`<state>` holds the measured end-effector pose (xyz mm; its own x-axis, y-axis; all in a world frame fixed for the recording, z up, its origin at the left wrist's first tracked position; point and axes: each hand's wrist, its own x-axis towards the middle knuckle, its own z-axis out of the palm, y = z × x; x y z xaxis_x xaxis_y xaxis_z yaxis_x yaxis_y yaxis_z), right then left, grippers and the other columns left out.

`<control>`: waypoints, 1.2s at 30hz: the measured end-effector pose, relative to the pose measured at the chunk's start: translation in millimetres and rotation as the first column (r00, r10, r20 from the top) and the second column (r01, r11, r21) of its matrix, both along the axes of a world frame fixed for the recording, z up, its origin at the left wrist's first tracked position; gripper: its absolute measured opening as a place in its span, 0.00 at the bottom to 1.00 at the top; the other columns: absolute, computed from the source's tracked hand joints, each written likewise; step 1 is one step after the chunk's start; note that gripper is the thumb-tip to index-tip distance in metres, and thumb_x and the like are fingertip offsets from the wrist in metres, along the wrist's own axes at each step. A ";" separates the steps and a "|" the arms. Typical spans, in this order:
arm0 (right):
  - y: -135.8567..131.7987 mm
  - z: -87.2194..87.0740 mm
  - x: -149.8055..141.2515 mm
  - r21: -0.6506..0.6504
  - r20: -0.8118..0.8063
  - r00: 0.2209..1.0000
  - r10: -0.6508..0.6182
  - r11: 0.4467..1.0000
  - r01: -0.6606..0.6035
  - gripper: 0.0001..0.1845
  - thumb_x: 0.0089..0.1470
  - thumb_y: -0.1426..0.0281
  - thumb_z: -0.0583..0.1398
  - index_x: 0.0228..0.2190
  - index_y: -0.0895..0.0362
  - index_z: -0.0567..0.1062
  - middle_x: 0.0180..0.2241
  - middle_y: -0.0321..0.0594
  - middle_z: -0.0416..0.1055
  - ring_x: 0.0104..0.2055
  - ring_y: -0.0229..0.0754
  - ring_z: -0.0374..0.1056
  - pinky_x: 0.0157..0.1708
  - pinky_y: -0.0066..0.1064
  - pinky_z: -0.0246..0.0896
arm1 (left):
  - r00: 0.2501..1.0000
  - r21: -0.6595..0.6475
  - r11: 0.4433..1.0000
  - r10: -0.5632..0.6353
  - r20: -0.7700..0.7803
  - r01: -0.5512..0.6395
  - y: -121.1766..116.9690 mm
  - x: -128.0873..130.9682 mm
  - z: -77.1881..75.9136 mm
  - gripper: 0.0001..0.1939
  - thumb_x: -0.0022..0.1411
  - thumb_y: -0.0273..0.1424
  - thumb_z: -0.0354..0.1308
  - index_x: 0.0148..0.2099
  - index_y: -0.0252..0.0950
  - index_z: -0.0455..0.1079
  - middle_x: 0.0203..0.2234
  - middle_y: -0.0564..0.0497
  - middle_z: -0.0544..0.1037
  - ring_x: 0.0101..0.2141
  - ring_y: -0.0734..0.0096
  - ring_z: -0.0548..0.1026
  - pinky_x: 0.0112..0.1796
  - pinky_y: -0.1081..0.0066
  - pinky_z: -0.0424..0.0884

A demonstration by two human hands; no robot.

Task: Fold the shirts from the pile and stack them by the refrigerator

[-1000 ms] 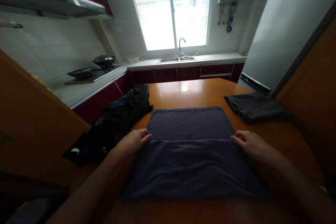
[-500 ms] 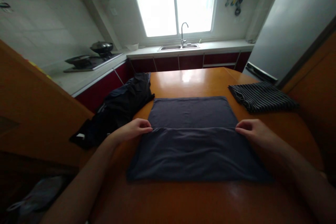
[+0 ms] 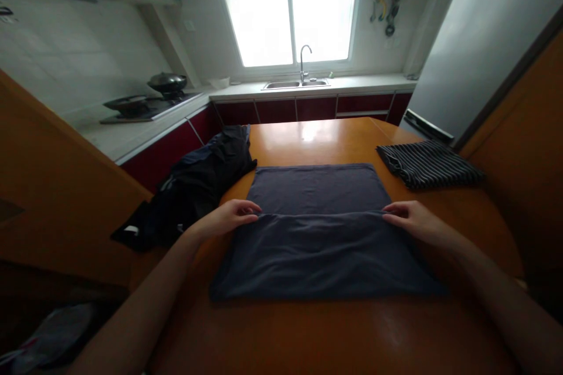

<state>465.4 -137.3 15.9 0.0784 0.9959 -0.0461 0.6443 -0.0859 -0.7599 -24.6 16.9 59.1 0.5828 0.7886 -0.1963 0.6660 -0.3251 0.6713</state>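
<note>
A dark blue-grey cloth [image 3: 325,258], perhaps a garment, lies flat on the wooden table [image 3: 299,334] in front of me. Its near part is folded over, and the edge of that layer runs straight across the middle, with light wrinkles below it. At the left end of this edge, my left hand [image 3: 229,217] pinches the fabric between thumb and fingers. My right hand [image 3: 413,220] grips the opposite end the same way. Both hands rest low, close to the tabletop.
A heap of black clothing [image 3: 197,181] lies at the table's left edge. Folded black-and-white striped fabric [image 3: 433,164] sits on the right. Beyond the table are a sink [image 3: 281,85], a stove with pans [image 3: 167,83] and a fridge [image 3: 461,41].
Both hands have shifted slightly inward along the cloth's folded edge. The camera view has tilted up a little and turned slightly right; the cloth itself looks nearly the same.
</note>
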 end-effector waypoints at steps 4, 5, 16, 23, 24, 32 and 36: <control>0.6 0.7 -3.4 0.100 0.133 0.990 0.037 0.994 -0.051 0.16 0.51 0.56 0.62 0.29 0.56 0.81 0.31 0.43 0.76 0.33 0.46 0.69 0.33 0.36 0.64 | 0.999 0.036 0.999 -0.034 0.006 0.033 0.3 2.3 -4.9 0.21 0.55 0.48 0.63 0.40 0.36 0.80 0.34 0.47 0.82 0.36 0.61 0.78 0.39 0.68 0.71; 1.0 0.4 -3.8 0.128 0.138 0.989 0.046 0.990 -0.064 0.15 0.52 0.56 0.61 0.29 0.55 0.80 0.32 0.43 0.75 0.34 0.45 0.69 0.35 0.36 0.64 | 0.999 0.046 0.998 -0.037 0.011 0.036 0.2 2.8 -5.5 0.20 0.54 0.48 0.63 0.38 0.35 0.80 0.33 0.47 0.83 0.36 0.61 0.78 0.39 0.68 0.71; 8.2 -4.2 -1.9 0.282 0.112 0.990 -0.081 0.958 0.046 0.13 0.54 0.59 0.59 0.28 0.55 0.76 0.34 0.44 0.75 0.36 0.46 0.70 0.35 0.35 0.63 | 0.988 0.285 0.953 0.066 0.141 -0.104 8.5 3.6 -9.0 0.19 0.56 0.47 0.62 0.37 0.36 0.79 0.34 0.47 0.82 0.37 0.61 0.77 0.39 0.67 0.70; 14.9 -14.0 -6.0 0.254 0.147 0.981 -0.125 0.964 0.085 0.13 0.53 0.59 0.60 0.30 0.55 0.77 0.33 0.45 0.75 0.35 0.48 0.70 0.36 0.37 0.65 | 0.998 0.396 0.916 0.067 0.002 -0.063 13.4 5.0 -23.8 0.18 0.60 0.46 0.59 0.39 0.37 0.79 0.36 0.45 0.78 0.39 0.59 0.76 0.44 0.64 0.72; 15.4 -14.7 -6.4 0.260 0.160 0.977 -0.143 0.961 0.098 0.13 0.53 0.59 0.60 0.32 0.55 0.78 0.34 0.45 0.75 0.36 0.48 0.70 0.38 0.38 0.66 | 0.997 0.448 0.892 0.080 -0.012 -0.066 9.5 8.0 -22.9 0.19 0.62 0.46 0.58 0.43 0.37 0.79 0.40 0.43 0.78 0.42 0.57 0.76 0.48 0.61 0.71; 5.4 -2.4 -16.8 0.428 0.301 0.911 -0.282 0.893 0.135 0.14 0.60 0.62 0.56 0.41 0.55 0.77 0.44 0.50 0.74 0.49 0.54 0.69 0.52 0.45 0.62 | 0.961 0.564 0.778 -0.236 -0.145 0.276 -63.6 59.9 -3.7 0.26 0.70 0.40 0.54 0.68 0.44 0.62 0.65 0.45 0.64 0.63 0.54 0.64 0.63 0.55 0.60; -0.4 -0.3 -13.5 0.328 0.292 0.903 -0.316 0.920 0.216 0.13 0.59 0.63 0.55 0.37 0.55 0.77 0.38 0.49 0.75 0.38 0.50 0.72 0.41 0.41 0.66 | 0.986 0.578 0.802 -0.084 -0.144 0.153 -56.9 49.3 0.9 0.23 0.70 0.39 0.52 0.63 0.41 0.67 0.56 0.43 0.72 0.55 0.55 0.71 0.57 0.58 0.66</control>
